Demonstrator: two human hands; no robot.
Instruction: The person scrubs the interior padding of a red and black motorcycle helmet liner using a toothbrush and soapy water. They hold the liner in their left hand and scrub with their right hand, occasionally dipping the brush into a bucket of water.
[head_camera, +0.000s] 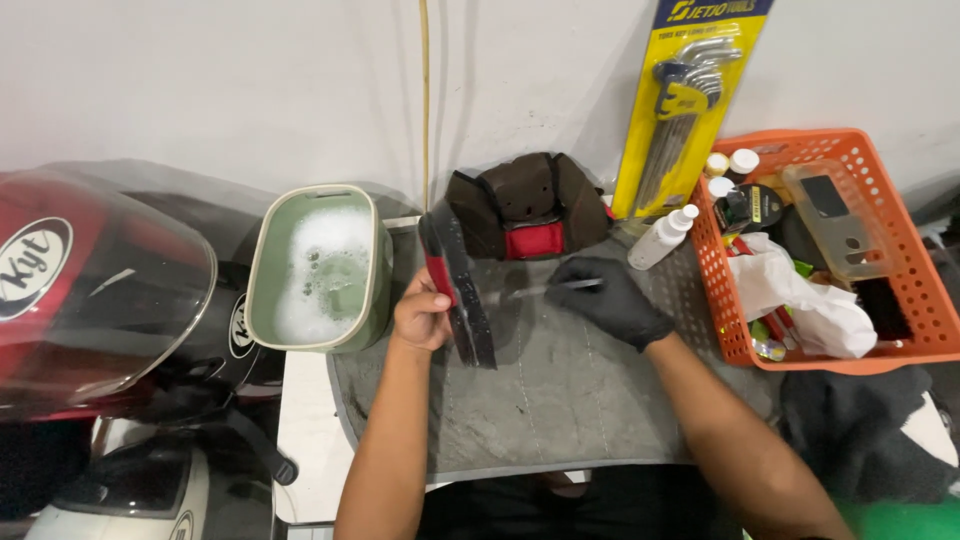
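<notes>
My bare left hand (420, 315) grips a flat black and red helmet pad (458, 285), held on edge over a grey towel (540, 400). My right hand (610, 298), in a black glove, holds a thin brush (545, 290) whose tip points left at the pad's face. A second padded piece, brown and red (528, 210), lies just behind them against the wall.
A green tub of soapy water (322, 268) stands at the left of the towel. A red helmet with clear visor (90, 290) fills the far left. An orange basket (905, 255) of bottles and rags sits right, with a white spray bottle (662, 238) and a yellow carded hex-key set (685, 100).
</notes>
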